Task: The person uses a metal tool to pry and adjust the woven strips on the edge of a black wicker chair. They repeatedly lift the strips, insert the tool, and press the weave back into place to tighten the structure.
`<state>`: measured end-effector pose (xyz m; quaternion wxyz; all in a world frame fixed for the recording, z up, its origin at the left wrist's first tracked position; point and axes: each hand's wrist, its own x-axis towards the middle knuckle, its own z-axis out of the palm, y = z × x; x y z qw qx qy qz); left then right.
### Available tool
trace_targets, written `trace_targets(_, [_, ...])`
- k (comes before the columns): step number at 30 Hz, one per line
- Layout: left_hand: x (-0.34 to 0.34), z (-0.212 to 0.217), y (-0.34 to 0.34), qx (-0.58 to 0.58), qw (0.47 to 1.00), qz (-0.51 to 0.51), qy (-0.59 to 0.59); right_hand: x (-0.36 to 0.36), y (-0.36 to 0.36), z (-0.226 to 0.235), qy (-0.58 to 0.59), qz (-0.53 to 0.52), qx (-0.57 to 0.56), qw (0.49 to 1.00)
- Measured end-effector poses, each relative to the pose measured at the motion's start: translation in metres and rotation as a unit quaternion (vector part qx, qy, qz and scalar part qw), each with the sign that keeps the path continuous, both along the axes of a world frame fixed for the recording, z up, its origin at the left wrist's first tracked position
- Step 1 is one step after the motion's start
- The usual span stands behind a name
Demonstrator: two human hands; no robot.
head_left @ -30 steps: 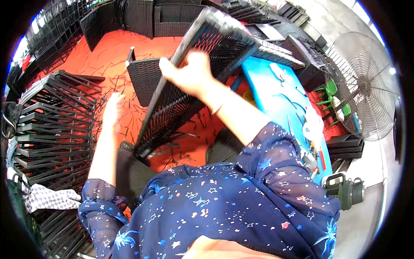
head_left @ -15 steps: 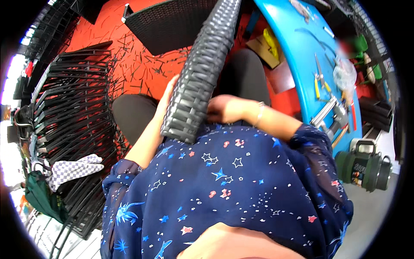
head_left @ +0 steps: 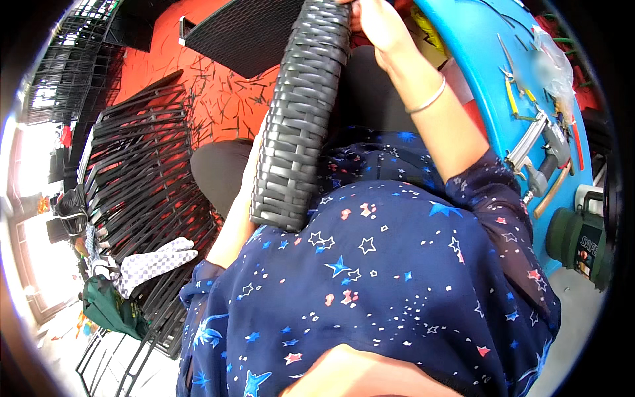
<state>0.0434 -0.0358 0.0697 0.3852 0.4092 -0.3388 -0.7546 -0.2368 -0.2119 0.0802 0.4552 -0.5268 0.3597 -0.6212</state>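
A long black woven rattan-style panel [head_left: 294,126] stands on edge before me, its near end against my starred blouse and its far end running past the top of the view. Along its left side lies my left hand [head_left: 256,159], steadying it; most of those fingers are hidden behind the weave. My right hand [head_left: 378,26] is at the far right edge of the panel, fingers curled in against it. Whether a loose strand is pinched there is too small to tell. A light bracelet circles my right wrist.
To the left is a stack of black metal frames [head_left: 142,165], with a checkered cloth [head_left: 155,264] and green bag [head_left: 112,308] over it. Cut black strips litter the red floor [head_left: 231,106]. On the right, a blue table [head_left: 489,86] holds pliers [head_left: 509,92] and a plastic bag [head_left: 554,59]. A green jug [head_left: 575,238] stands nearby.
My right hand has moved from the panel's near end up to its far right edge. My left hand stays along the left side. The whole view has shifted slightly.
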Motion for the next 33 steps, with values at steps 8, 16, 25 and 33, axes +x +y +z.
trace_targets(8, [0.010, -0.008, 0.001, 0.000, 0.994, 0.048, 0.099, 0.042, -0.080, -0.011, 0.032, -0.347, -0.058, 0.935])
trace_targets(16, [0.014, -0.004, 0.006, -0.003, 0.983, 0.076, 0.169, 0.087, -0.089, 0.021, -0.138, -0.181, -0.020, 0.973])
trace_targets(25, [0.035, -0.002, 0.015, 0.005, 0.966, 0.113, 0.231, 0.137, -0.110, 0.047, -0.146, -0.014, -0.028, 0.989])
trace_targets(33, [0.051, 0.000, 0.017, -0.001, 0.952, 0.112, 0.284, 0.135, -0.117, 0.024, -0.008, -0.120, -0.070, 0.990])
